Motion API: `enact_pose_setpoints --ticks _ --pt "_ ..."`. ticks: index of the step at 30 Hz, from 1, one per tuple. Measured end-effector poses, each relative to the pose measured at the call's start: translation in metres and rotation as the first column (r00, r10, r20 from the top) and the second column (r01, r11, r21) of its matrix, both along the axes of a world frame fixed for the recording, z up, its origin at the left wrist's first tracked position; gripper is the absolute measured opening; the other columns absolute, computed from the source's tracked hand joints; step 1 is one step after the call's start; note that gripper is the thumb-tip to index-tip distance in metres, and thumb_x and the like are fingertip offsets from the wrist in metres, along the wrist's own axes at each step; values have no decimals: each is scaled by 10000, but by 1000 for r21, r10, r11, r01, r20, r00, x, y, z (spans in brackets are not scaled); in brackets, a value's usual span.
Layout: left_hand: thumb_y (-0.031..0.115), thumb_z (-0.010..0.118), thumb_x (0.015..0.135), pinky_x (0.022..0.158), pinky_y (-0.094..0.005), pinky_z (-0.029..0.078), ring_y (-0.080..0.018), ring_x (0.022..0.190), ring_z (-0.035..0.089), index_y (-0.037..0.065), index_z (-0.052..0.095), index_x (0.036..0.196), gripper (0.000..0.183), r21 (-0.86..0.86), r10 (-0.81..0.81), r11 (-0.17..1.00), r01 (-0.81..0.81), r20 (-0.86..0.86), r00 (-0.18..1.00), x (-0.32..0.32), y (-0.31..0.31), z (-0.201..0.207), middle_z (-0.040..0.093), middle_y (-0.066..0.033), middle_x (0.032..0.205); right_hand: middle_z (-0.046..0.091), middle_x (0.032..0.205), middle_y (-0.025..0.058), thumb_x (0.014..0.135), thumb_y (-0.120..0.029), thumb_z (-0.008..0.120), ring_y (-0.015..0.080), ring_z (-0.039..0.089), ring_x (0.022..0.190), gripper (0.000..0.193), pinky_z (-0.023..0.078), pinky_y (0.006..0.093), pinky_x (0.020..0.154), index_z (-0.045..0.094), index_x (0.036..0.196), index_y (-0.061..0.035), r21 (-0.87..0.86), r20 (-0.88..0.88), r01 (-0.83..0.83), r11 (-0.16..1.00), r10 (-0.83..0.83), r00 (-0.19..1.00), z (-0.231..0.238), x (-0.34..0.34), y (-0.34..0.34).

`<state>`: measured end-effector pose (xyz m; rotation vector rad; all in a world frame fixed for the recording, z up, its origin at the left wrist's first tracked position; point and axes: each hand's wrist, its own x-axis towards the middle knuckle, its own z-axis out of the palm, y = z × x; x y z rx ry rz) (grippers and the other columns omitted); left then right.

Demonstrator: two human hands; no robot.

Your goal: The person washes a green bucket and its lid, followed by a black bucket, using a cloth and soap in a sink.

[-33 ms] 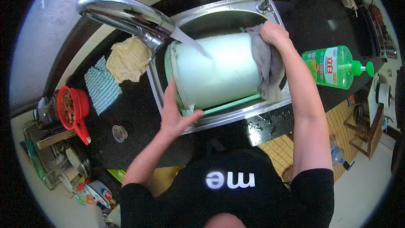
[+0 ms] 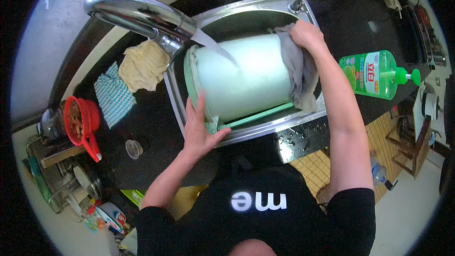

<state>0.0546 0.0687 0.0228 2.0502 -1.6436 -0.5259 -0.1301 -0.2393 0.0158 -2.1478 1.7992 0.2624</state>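
I see a pale green bin [image 2: 244, 78] lying on its side in the steel sink [image 2: 265, 130], its rim end toward my left and its base toward my right. My left hand [image 2: 199, 130] is spread flat with fingers wide against the bin's rim end, near the sink's front edge, bracing rather than gripping. My right hand [image 2: 307, 35] is curled down on a grey rag [image 2: 298, 73], pressing it onto the bin's base end; the rag drapes down over that end toward the sink's front wall. A chrome tap [image 2: 142, 16] arches in from the left, and a stream of water [image 2: 215, 47] runs from its spout onto the bin's upper side.

On the dark bench [image 2: 156, 123] left of the sink lie a yellow cloth [image 2: 142, 65] and, just beside it, a blue checked cloth [image 2: 113, 97]. Further left sits a red colander [image 2: 78, 121]. A small clear cup [image 2: 133, 148] stands near the bench's front. Right of the sink, a green soap bottle [image 2: 372, 75] with a pump lies well apart from my right arm.
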Motion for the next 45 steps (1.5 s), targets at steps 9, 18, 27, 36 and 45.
enact_pose_setpoints --ticks 9,18,27,36,45 --pt "89 679 608 857 -420 472 -453 1133 436 228 230 1401 921 135 57 989 -61 35 998 5 -19 11 249 -345 1334 525 982 190 768 -167 520 339 578 834 200 505 444 707 573 903 -29 -346 341 -191 919 313 887 1 73 96" --pt "130 653 583 898 -431 429 -418 1068 498 214 328 1360 847 189 -20 982 3 89 996 14 -44 23 498 -246 1172 532 995 62 682 -216 621 284 518 949 274 507 391 690 576 944 -148 -665 266 -378 644 677 686 -12 40 143" --pt "196 668 589 804 -394 477 -347 847 613 113 403 1321 783 175 -166 974 147 103 981 28 -83 46 620 -225 947 650 813 117 699 -173 572 246 629 723 246 503 329 691 673 896 -67 -352 743 -115 929 352 570 39 -12 70" --pt "27 608 648 483 -261 484 -132 629 594 22 485 1249 614 567 281 823 6 -417 865 63 -118 45 621 -69 848 502 789 58 693 -168 571 208 545 755 113 478 310 513 594 803 -148 -781 241 -388 489 810 535 26 50 186" --pt "90 600 622 521 -290 518 -161 615 590 47 534 1215 598 488 302 868 -92 -370 879 63 -116 31 614 -80 761 521 902 86 652 -111 623 263 541 845 244 471 370 676 637 891 -155 -750 420 81 656 378 825 5 -52 115"
